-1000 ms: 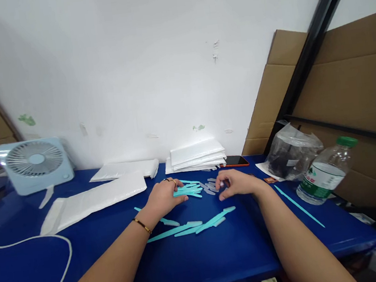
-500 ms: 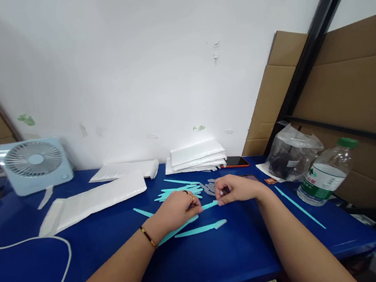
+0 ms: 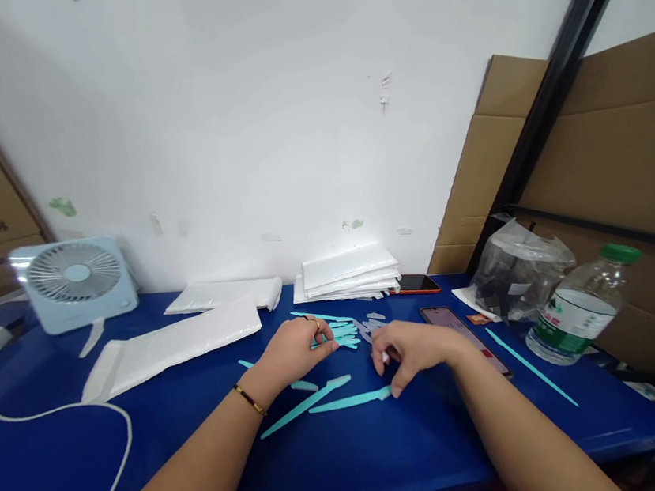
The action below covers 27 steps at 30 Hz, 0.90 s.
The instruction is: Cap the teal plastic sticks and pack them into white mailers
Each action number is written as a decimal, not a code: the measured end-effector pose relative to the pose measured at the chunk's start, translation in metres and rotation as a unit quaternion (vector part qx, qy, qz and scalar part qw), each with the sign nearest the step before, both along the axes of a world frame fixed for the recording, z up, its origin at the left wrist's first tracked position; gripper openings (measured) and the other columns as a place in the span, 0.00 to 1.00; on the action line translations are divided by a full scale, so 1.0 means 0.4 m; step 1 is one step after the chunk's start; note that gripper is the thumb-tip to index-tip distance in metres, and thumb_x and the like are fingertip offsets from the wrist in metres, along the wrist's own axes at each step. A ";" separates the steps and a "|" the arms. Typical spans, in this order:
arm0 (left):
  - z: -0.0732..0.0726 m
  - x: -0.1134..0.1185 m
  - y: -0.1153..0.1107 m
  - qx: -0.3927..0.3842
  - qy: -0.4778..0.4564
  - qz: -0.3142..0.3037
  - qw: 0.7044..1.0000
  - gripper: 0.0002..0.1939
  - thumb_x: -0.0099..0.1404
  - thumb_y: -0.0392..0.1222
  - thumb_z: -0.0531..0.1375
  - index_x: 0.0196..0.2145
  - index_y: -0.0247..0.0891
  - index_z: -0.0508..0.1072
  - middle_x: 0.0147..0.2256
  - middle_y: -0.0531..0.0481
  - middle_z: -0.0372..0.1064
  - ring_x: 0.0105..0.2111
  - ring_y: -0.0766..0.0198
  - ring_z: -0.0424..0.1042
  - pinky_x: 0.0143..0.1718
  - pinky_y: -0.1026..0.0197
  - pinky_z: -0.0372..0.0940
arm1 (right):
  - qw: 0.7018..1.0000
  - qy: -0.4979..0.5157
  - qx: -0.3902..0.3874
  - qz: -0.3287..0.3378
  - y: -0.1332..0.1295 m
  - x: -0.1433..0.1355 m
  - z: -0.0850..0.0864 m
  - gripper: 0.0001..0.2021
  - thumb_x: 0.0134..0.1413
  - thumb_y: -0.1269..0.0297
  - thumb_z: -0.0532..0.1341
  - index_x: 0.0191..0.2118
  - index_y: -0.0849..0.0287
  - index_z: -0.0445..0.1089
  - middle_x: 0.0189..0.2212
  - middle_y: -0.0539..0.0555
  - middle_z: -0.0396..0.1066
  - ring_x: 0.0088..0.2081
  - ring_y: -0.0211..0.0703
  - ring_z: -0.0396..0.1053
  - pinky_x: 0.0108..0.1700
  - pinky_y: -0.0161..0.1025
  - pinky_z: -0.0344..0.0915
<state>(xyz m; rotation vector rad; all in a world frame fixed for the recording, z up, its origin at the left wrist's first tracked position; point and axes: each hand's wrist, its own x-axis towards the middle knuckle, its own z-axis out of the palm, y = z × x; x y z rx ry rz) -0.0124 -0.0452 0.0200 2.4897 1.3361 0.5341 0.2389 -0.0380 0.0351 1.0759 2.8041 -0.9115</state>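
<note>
My left hand (image 3: 299,346) is over the near-left side of a pile of teal eyebrow razors (image 3: 345,334); its thumb and forefinger are close together, and I cannot make out what is between them. My right hand (image 3: 412,348) is to the right, fingers curled around a small pale bit, with the thumb at the head of a teal eyebrow razor (image 3: 347,402). Another eyebrow razor (image 3: 305,409) lies slanted beside that one. A further razor (image 3: 304,386) is partly hidden under my left hand. Translucent small pieces (image 3: 366,328) lie between the pile and my right hand.
A phone (image 3: 453,324) lies behind my right wrist; another phone (image 3: 419,283) is by stacked white packets (image 3: 348,269). One razor (image 3: 532,368) lies near the water bottle (image 3: 577,310) and plastic bag (image 3: 513,270). White sleeves (image 3: 179,350) and a fan (image 3: 78,282) are left.
My hands have come apart. The left moved back toward the pile, and the razor between them has left view. My right hand moved down to the head of the nearest razor.
</note>
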 end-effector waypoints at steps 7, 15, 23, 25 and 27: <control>-0.008 0.037 -0.044 -0.050 0.033 -0.165 0.985 0.19 0.56 0.60 0.56 0.35 0.43 0.74 0.30 0.53 0.71 0.29 0.65 0.67 0.26 0.65 0.54 | 0.999 -0.033 0.002 0.016 -0.017 -0.022 -0.012 0.08 0.39 0.63 0.66 0.30 0.60 0.73 0.27 0.49 0.67 0.25 0.33 0.61 0.26 0.30 0.55; -0.021 0.023 -0.002 0.034 0.052 -0.058 0.996 0.15 0.61 0.52 0.54 0.30 0.41 0.74 0.31 0.51 0.72 0.33 0.61 0.68 0.32 0.63 0.56 | 0.986 0.048 0.088 -0.135 0.029 0.036 -0.010 0.08 0.45 0.61 0.62 0.29 0.60 0.72 0.29 0.52 0.70 0.28 0.38 0.65 0.29 0.32 0.58; 0.040 -0.028 -0.042 -0.037 0.123 -0.004 0.992 0.19 0.47 0.60 0.62 0.28 0.42 0.73 0.30 0.51 0.69 0.32 0.59 0.66 0.28 0.63 0.55 | 0.963 0.093 0.151 -0.201 0.038 0.017 -0.022 0.12 0.46 0.55 0.62 0.32 0.59 0.72 0.32 0.53 0.70 0.31 0.39 0.65 0.31 0.33 0.58; 0.046 -0.026 -0.055 -0.072 0.145 -0.041 0.986 0.15 0.48 0.56 0.62 0.25 0.42 0.73 0.27 0.53 0.69 0.30 0.62 0.66 0.29 0.63 0.55 | 0.974 0.110 0.117 -0.157 0.018 -0.008 -0.019 0.13 0.48 0.54 0.61 0.33 0.59 0.72 0.31 0.53 0.69 0.29 0.37 0.65 0.30 0.32 0.58; 0.041 -0.017 -0.061 -0.073 0.143 -0.062 0.985 0.10 0.52 0.50 0.61 0.23 0.42 0.74 0.26 0.54 0.70 0.29 0.64 0.66 0.31 0.63 0.55 | 0.985 0.107 0.084 -0.104 0.001 -0.036 -0.019 0.15 0.46 0.53 0.62 0.34 0.59 0.73 0.31 0.52 0.69 0.28 0.36 0.64 0.29 0.32 0.58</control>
